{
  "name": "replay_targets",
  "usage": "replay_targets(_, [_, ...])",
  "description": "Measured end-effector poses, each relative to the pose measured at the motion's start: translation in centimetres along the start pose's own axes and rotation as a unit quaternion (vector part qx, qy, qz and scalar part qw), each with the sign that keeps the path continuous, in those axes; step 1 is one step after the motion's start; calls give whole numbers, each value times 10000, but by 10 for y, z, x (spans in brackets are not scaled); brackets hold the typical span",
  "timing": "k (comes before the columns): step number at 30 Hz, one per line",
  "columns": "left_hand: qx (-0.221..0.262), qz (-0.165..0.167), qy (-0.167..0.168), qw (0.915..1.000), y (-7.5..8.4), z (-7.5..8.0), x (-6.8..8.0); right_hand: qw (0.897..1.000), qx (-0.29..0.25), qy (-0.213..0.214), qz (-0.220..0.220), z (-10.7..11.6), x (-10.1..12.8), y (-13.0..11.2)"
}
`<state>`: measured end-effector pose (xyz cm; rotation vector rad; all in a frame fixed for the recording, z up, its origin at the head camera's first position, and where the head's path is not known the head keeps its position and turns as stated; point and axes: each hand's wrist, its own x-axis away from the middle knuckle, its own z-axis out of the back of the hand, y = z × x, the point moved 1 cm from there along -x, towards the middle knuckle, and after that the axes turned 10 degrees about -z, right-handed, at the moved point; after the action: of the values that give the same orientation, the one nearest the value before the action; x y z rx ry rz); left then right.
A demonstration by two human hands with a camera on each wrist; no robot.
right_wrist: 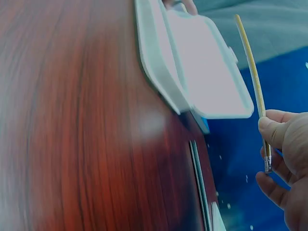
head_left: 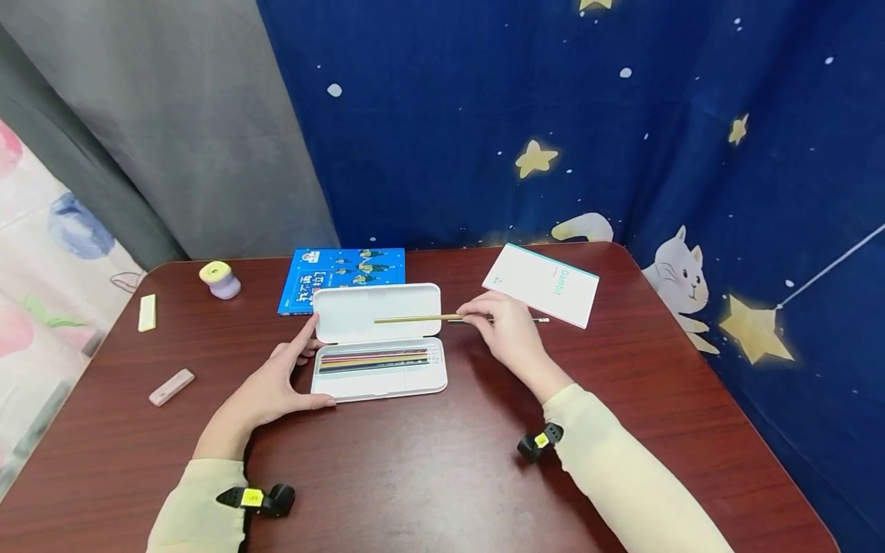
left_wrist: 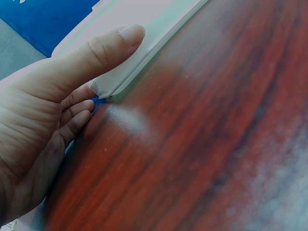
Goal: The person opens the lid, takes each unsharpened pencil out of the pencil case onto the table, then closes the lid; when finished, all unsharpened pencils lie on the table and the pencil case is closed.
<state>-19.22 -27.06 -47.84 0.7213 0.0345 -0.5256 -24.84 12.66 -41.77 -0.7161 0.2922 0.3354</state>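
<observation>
Bright even light, soft shadows, blurred wrist views, glare patches

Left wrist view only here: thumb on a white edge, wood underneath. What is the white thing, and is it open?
Observer: An open white pencil case; several coloured pencils lie in its tray.
Operator: What is the other hand doing?
Observer: The right hand pinches a yellow pencil near its eraser end, holding it level over the raised lid.
Operator: Is the left hand only thumbing it?
Observer: The left hand brackets the case's left end: thumb along the front edge, index finger at the lid corner.
Operator: Anything else near the case?
Observer: A blue book lies behind it, partly under the lid, and a white booklet beyond the right hand.
</observation>
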Motion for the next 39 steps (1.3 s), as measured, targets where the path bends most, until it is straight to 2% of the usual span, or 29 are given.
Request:
replay_targets(17, [-6, -20, -13, 10000, 1, 0, -2, 9934, 299, 82, -1103, 34, 25, 57])
replay_targets(22, [-5, -12, -2, 10000, -1, -1, -1, 9916, 409, 54, -1229, 35, 28, 67])
replay_targets(30, [-110, -11, 2, 9999, 0, -3, 4, 9873, 663, -245, -1423, 29, 29, 84])
replay_targets(39, [-151, -37, 58, 9999, 1, -1, 1, 9836, 882, -405, -1518, 30, 26, 92])
